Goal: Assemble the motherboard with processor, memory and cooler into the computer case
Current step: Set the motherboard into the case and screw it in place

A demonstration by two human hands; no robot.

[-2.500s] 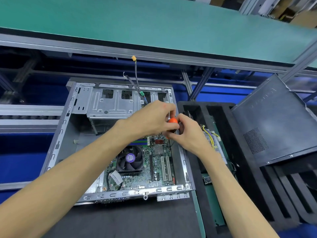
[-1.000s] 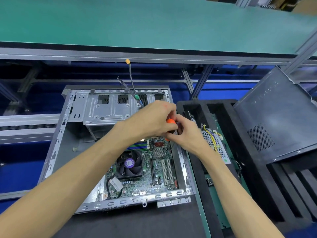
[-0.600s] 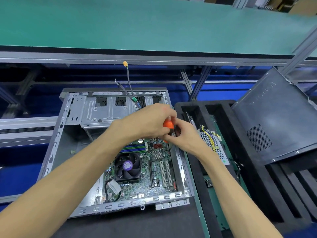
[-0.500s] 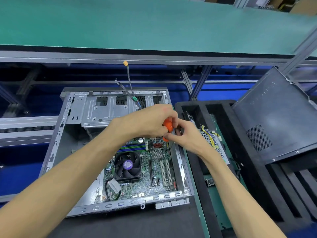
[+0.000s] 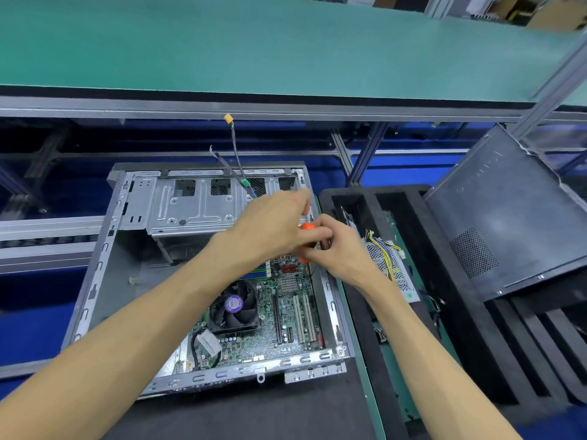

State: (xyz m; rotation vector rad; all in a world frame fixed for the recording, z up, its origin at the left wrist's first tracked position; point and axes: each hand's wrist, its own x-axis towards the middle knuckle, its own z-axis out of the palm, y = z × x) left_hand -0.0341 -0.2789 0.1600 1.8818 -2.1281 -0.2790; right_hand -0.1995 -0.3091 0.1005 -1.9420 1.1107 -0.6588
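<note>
An open metal computer case (image 5: 104, 265) lies flat on a dark mat. Inside it sits the green motherboard (image 5: 286, 325) with a black cooler fan (image 5: 233, 308) and memory sticks (image 5: 254, 273). An orange-handled screwdriver (image 5: 306, 227) stands over the board's far right corner. My left hand (image 5: 270, 230) holds its handle from the left, with the fingers blurred. My right hand (image 5: 336, 246) pinches the handle from the right. The screwdriver's tip is hidden behind my hands.
A black foam tray (image 5: 460, 328) to the right holds a power supply with yellow wires (image 5: 384, 258). A dark case side panel (image 5: 508, 223) leans on the tray. Loose cables (image 5: 236, 160) rise from the case's far edge. A green shelf (image 5: 286, 42) runs overhead.
Both hands have stayed on the orange screwdriver at the board's far right corner. My left hand's fingers have shifted around the handle and now blur. The view has drifted slightly.
</note>
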